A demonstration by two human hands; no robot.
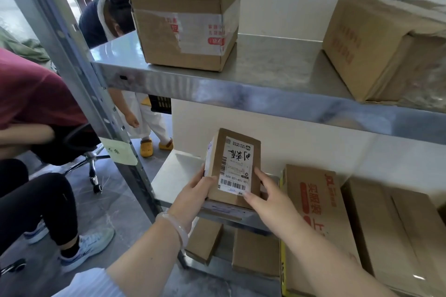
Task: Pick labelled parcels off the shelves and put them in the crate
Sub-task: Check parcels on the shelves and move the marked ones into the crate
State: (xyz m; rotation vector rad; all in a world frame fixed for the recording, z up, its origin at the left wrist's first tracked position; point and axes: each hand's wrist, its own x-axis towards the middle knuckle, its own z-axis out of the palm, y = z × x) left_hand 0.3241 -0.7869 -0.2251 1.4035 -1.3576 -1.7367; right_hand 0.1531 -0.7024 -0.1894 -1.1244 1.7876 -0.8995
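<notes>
Seven cardboard boxes: two upper shelf (185,24) (386,48), three middle (235,166) (316,212) (395,236), two below (205,241) (255,253); two hands (193,194) (268,196).

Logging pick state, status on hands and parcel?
Left hand and right hand both gripping small labelled parcel, tilted up at middle shelf edge. Red-printed box close on its right. Crate not visible.

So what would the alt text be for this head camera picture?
Two bare hands, left hand and right hand, hold a small labelled parcel upright at the front of a metal shelf. More cardboard boxes sit beside, above and below; other people are at the left.
</notes>
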